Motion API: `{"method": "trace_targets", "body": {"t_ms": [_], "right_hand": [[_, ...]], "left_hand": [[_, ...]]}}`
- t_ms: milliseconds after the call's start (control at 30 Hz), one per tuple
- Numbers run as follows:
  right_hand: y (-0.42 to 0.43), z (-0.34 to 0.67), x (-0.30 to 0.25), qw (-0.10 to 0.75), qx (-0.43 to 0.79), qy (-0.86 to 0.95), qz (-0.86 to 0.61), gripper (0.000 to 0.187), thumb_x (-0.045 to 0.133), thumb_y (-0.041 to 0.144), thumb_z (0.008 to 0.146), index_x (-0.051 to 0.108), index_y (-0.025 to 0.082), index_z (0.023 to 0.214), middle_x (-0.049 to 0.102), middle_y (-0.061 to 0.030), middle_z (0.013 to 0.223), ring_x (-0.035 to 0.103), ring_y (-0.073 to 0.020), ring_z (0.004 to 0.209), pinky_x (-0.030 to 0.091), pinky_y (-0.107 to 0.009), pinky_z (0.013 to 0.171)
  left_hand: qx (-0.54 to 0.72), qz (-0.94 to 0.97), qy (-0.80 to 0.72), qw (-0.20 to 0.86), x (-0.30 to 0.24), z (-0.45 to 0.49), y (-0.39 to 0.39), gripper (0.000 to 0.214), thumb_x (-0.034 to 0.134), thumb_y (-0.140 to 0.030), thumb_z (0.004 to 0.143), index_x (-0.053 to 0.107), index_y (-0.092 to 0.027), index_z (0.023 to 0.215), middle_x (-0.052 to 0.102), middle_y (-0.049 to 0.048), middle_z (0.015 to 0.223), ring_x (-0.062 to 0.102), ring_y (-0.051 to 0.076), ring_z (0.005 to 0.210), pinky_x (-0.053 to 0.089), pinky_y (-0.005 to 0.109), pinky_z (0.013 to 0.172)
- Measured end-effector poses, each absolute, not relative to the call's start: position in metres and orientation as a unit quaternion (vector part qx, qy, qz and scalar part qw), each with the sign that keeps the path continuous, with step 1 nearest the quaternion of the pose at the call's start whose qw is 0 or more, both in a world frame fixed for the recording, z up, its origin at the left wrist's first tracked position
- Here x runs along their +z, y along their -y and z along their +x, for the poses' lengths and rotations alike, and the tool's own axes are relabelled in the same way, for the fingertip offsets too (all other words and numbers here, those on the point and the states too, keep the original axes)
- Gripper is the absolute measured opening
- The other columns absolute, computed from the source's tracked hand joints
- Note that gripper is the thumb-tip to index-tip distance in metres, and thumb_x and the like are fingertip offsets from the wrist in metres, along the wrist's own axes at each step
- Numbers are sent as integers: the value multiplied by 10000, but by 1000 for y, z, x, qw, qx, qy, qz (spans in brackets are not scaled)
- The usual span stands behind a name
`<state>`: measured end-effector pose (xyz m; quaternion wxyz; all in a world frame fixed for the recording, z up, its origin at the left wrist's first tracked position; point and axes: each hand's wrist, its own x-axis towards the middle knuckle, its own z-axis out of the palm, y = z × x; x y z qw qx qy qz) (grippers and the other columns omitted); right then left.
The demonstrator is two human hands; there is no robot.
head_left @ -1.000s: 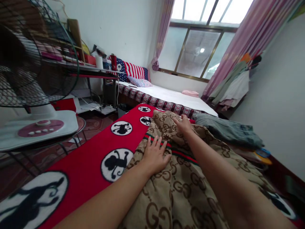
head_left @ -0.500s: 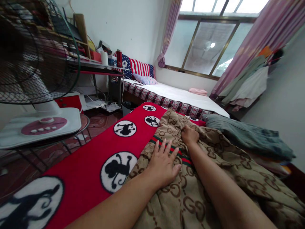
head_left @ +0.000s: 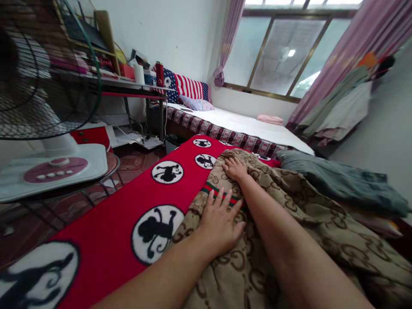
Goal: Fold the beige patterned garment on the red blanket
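a person's two bare hands lie palm down on a tan garment [head_left: 309, 201] patterned in brown letters, spread across a red blanket [head_left: 109, 227] printed with dark monkey figures in white circles. the left hand [head_left: 222, 223] is flat, its fingers fanned and thumb apart, the fingertips reaching over a green-and-red stripe [head_left: 206, 187] that crosses the cloth; it has hold of nothing. the right hand [head_left: 235, 169] rests farther out, near the garment's far end, fingers extended and slightly parted on the fabric; it appears to grasp nothing, though the underside of its fingers is hidden from this angle. the garment lies directly beneath both palms, running back toward the wearer below the forearms and bunching into loose folds to the right of the right arm. just beyond those folds sits a pile of grey-blue clothing [head_left: 334, 182]. at left, an electric fan [head_left: 54, 169] stands on a round stool [head_left: 112, 165]. past the blanket's far end, a bed [head_left: 244, 120] with a white top stretches below a window [head_left: 286, 56].
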<state>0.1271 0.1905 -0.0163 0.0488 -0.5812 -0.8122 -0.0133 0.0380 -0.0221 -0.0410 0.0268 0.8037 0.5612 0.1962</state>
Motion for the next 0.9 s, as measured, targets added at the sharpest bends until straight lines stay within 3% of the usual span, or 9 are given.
{"method": "trace_targets", "body": {"t_ms": [100,200,267,333,400,533,700,800,900], "right_hand": [[-181,128,-3,61,38,825,-560,484,414,406,959,485,185,1385,360,-119,1529,231,-335,1433,201,-625,1101],[-153,137,13,85,99,849,-512,382,466,351,938,622,159,1230,581,-113,1341,495,-270,1266,371,-447,1058],[-120,149,19,165,118,853,-481,341,467,294,919,651,158,1171,669,-87,1196,613,-206,1092,457,-342,965],[-76,163,21,275,119,849,-435,310,487,200,852,683,155,1088,705,-76,1065,649,-191,974,495,-322,894],[-24,177,20,330,112,860,-373,325,477,110,766,710,181,982,706,-56,976,649,-186,935,500,-329,884],[80,190,20,253,148,919,-265,518,448,26,667,688,242,1073,651,-57,1164,594,-200,1094,456,-380,973],[164,178,26,70,180,958,-212,833,588,134,596,457,281,1405,388,-65,1508,345,-294,1379,218,-518,1150],[182,167,25,33,192,954,-229,844,613,190,631,405,281,1445,321,-69,1552,275,-310,1422,105,-564,1169],[184,159,23,51,204,942,-262,745,557,149,689,459,312,1409,350,-21,1543,251,-263,1441,110,-539,1177]], "left_hand": [[193,802,-565,26,-41,37,21,598,295,-588,932,422,-307,1444,301,59,1563,184,315,1460,113,575,1170],[191,801,-567,19,-39,35,20,590,267,-583,944,421,-312,1444,344,52,1544,199,303,1456,106,550,1174],[190,801,-567,11,-38,34,20,587,278,-575,946,416,-304,1448,354,56,1539,213,306,1449,104,543,1173],[188,802,-566,6,-38,34,19,586,287,-572,945,428,-295,1442,343,59,1545,220,315,1444,105,542,1168],[179,804,-567,5,-37,34,19,583,292,-569,945,440,-290,1435,327,52,1553,216,315,1444,102,531,1168],[158,807,-569,16,-36,34,19,606,320,-567,936,378,-287,1470,300,57,1565,204,312,1448,99,534,1164],[183,803,-567,18,-34,32,20,612,304,-600,931,423,-286,1443,345,56,1544,245,296,1429,133,517,1163],[191,807,-559,14,-26,24,17,577,399,-581,903,503,-275,1380,457,54,1468,362,271,1359,257,446,1131],[185,794,-579,17,-14,5,10,390,516,-448,858,641,-295,1195,599,27,1290,507,227,1210,405,340,1011]]}}
